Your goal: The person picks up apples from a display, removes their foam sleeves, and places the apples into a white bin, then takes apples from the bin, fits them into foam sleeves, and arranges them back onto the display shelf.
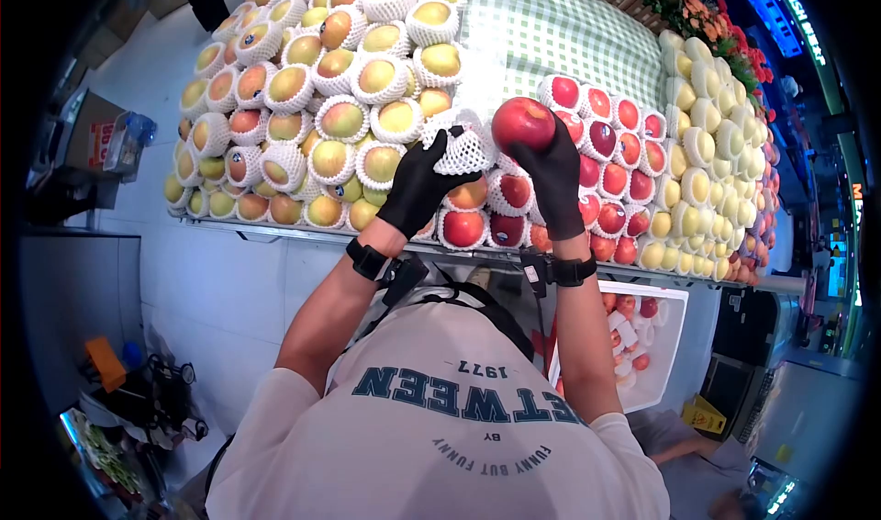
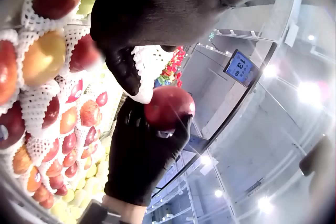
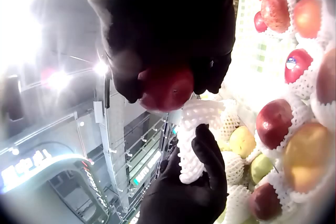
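Black gloves cover both hands. The right hand (image 1: 552,182) grips a large red apple (image 1: 523,123), its fingers round the fruit's lower right side. Just left of it, the left hand (image 1: 413,188) holds a white foam net sleeve (image 1: 461,149) between thumb and fingers. In the left wrist view the apple (image 2: 169,108) is beside the white sleeve (image 2: 149,71). The right wrist view has the apple (image 3: 166,88) above the sleeve (image 3: 195,124), with the left hand (image 3: 184,192) below.
Yellow-red fruit in foam nets (image 1: 284,84) fills the display's left part; netted red apples (image 1: 613,176) and pale yellow fruit (image 1: 697,185) lie to the right. A green checked cloth (image 1: 569,38) covers the back. Below the stand's edge is a white box (image 1: 674,336) holding fruit.
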A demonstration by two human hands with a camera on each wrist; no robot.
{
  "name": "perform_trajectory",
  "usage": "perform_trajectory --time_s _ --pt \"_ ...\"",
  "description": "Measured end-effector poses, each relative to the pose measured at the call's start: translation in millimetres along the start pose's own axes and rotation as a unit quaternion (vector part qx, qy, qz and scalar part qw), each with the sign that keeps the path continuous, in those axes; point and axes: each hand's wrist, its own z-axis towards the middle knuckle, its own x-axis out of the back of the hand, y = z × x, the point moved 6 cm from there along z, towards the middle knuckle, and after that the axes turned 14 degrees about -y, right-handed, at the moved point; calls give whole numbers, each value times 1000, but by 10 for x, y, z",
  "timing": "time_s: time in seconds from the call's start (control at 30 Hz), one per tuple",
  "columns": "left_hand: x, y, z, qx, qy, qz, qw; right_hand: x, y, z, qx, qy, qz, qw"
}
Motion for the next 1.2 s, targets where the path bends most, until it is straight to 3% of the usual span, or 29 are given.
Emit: perform_trajectory --time_s 0.03,0.13,0.17,0.2,0.23,0.3,0.33,0.37,0.43,0.47,0.5,0.57,0.6,0.7,0.73,0.77,0.8,0.83,0.93,0.97,1.0,1.07,1.1,1.13,1.2 --pt "35 -36 -27 -3 14 20 1000 59 71 -50 -33 1 58 998" --pt "26 -339 -40 21 -12 -90 996 165 416 -219 -61 -9 192 979" --pt "3 -449 -38 31 -23 -132 991 123 480 -272 -77 -14 267 960" --pt "74 -201 -57 -10 -28 45 999 84 530 -322 -91 -16 341 936" --pt "40 -199 -46 1 -41 78 996 64 566 -371 -102 -16 412 905" --pt "-43 -60 -4 -80 -23 30 996 48 628 -460 -117 -12 546 830" --pt "-146 -112 28 43 -19 -373 927 -4 574 -453 -107 -41 505 855" --pt "-343 -465 -8 98 -18 -399 912 -33 550 -491 -122 -17 509 852" --pt "-460 -525 3 122 -72 -332 933 -133 536 -593 -165 -29 618 768" --pt "-568 -781 42 108 -112 -285 946 -126 597 -633 -168 -9 609 775" --pt "-577 -690 40 130 -151 -302 932 -67 606 -668 -175 -31 498 849" --pt "-570 -313 61 146 -211 -291 922 9 513 -731 -167 -18 412 896" --pt "-618 -261 68 145 -264 -281 911 36 520 -756 -170 -8 412 895" --pt "-684 -178 122 187 -222 -269 918 218 575 -849 -175 25 414 893" --pt "-704 -168 176 157 -217 -275 924 324 597 -874 -171 36 419 891" --pt "-725 -136 197 163 -226 -306 910 439 618 -904 -167 48 424 889" --pt "-735 -147 213 157 -213 -359 895 583 720 -931 -136 33 339 930" --pt "-749 -103 248 150 -200 -410 877 738 722 -974 -144 40 347 926" --pt "-710 -16 244 141 -184 -349 908 1158 756 -1205 -163 82 371 910" --pt "-711 9 247 138 -188 -328 915 1321 733 -1297 -172 88 288 938" --pt "-709 -37 249 162 -175 -352 905 1431 820 -1413 -171 117 343 916" --pt "-726 -16 261 66 -216 -46 973 1628 911 -1605 -174 161 418 877" --pt "-739 14 252 23 -219 108 969 1713 1091 -1697 -159 164 389 892" --pt "-772 -57 261 24 -214 126 968 1776 1244 -1756 -147 169 358 907" --pt "-875 -163 235 120 -126 -111 978 1914 1411 -1968 -172 196 391 883"
